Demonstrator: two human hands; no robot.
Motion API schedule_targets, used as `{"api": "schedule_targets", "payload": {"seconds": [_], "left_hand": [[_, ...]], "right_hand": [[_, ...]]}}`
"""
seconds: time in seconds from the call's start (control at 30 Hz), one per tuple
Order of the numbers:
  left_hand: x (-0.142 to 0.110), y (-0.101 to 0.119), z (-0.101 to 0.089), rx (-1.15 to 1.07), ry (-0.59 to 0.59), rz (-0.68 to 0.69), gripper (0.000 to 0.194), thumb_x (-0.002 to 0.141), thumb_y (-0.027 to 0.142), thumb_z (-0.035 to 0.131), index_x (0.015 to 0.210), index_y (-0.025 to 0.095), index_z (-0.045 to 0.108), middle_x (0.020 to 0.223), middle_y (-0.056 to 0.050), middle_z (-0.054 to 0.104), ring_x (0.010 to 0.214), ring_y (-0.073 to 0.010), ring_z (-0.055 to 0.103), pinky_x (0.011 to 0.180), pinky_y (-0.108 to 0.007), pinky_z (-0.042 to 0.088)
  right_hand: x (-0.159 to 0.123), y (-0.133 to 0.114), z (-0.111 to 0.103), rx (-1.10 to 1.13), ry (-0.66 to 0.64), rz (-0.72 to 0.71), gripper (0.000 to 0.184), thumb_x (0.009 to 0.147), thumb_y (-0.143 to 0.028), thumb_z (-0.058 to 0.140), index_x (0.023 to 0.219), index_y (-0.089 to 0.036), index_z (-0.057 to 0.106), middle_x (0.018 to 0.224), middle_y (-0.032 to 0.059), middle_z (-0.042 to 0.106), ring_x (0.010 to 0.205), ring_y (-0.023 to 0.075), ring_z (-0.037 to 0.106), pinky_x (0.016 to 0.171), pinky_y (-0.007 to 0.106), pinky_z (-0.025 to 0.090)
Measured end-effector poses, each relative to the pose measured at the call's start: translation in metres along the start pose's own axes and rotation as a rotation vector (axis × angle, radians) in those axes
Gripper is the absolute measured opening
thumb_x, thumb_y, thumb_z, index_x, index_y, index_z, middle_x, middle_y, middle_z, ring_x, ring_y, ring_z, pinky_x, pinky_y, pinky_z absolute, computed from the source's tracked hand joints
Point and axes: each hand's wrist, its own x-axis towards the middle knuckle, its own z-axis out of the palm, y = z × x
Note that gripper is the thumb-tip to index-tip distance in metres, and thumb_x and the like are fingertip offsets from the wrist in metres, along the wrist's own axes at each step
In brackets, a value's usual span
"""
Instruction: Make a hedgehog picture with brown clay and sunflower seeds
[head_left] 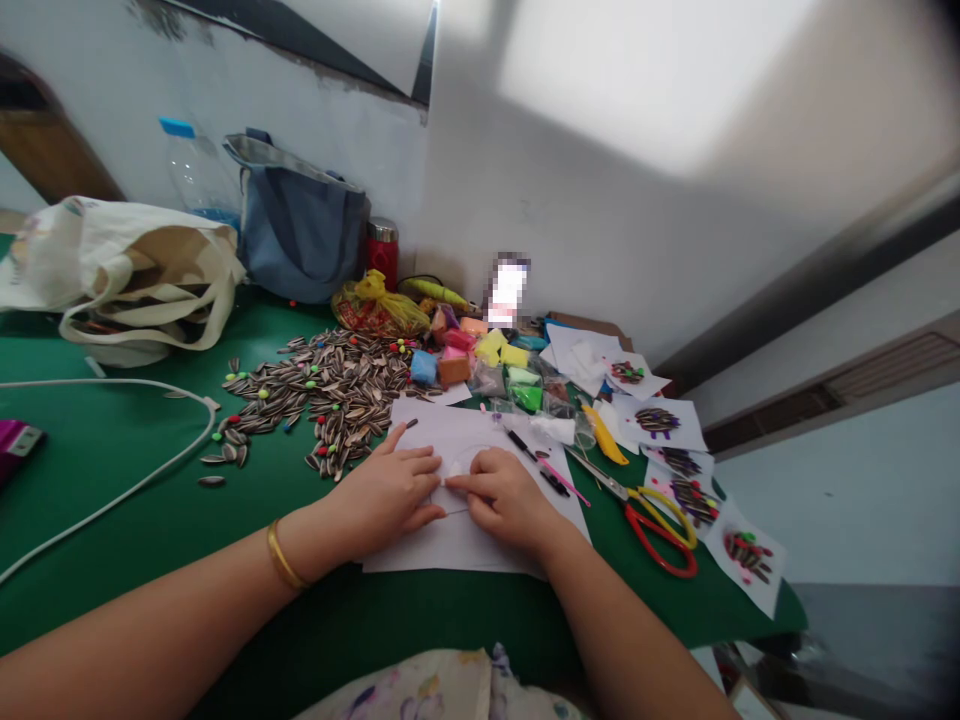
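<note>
White paper sheets [480,550] lie on the green table in front of me. My left hand [397,490] rests flat on the left part of the top sheet, fingers stretched and slightly spread. On the same sheet, my right hand [504,492] presses down with its index fingertip, the other fingers bent. A small white lump [456,468] sits by that fingertip, inside a faintly drawn round outline; its material is hard to make out. Just right of my right hand lie a black pen [551,480] and a thin pink stick [566,482].
Striped sunflower seeds [345,385] are heaped at the left back, with coloured bits among them. Packets of coloured clay [454,371] lie behind the paper. Scissors [652,515], a yellow cutter [604,435] and several seed-decorated papers [664,424] are on the right. A white cable [142,485] crosses the left.
</note>
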Motion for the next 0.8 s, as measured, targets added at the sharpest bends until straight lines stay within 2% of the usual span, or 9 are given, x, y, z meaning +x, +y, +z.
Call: {"api": "schedule_targets", "payload": {"seconds": [0.3, 0.57, 0.8], "left_hand": [[0.0018, -0.0003, -0.001, 0.007, 0.001, 0.012, 0.024, 0.088, 0.039, 0.064, 0.101, 0.02, 0.07, 0.112, -0.008, 0.071, 0.112, -0.0237, 0.062, 0.121, -0.053, 0.015], [0.0017, -0.0001, 0.0003, 0.014, 0.0, 0.005, 0.026, 0.088, 0.04, 0.063, 0.102, 0.019, 0.07, 0.114, -0.009, 0.071, 0.114, -0.0239, 0.062, 0.122, -0.052, 0.013], [0.0005, -0.0006, 0.0002, -0.001, 0.002, 0.004, 0.025, 0.089, 0.04, 0.063, 0.103, 0.021, 0.069, 0.115, -0.008, 0.07, 0.116, -0.0237, 0.061, 0.122, -0.053, 0.009]], "right_hand": [[0.0021, -0.0056, 0.0016, -0.04, -0.032, -0.033, 0.038, 0.081, -0.013, 0.06, 0.115, -0.027, 0.072, 0.088, 0.0045, 0.059, 0.085, 0.0199, 0.053, 0.077, 0.035, 0.038], [0.0022, -0.0022, -0.0009, 0.015, 0.04, -0.001, 0.038, 0.081, -0.011, 0.057, 0.112, -0.023, 0.073, 0.085, 0.005, 0.058, 0.082, 0.019, 0.054, 0.077, 0.035, 0.04], [0.0016, -0.0015, -0.0007, -0.014, 0.007, 0.0, 0.037, 0.08, -0.011, 0.058, 0.11, -0.025, 0.075, 0.085, 0.0043, 0.058, 0.083, 0.0192, 0.055, 0.076, 0.035, 0.04]]}}
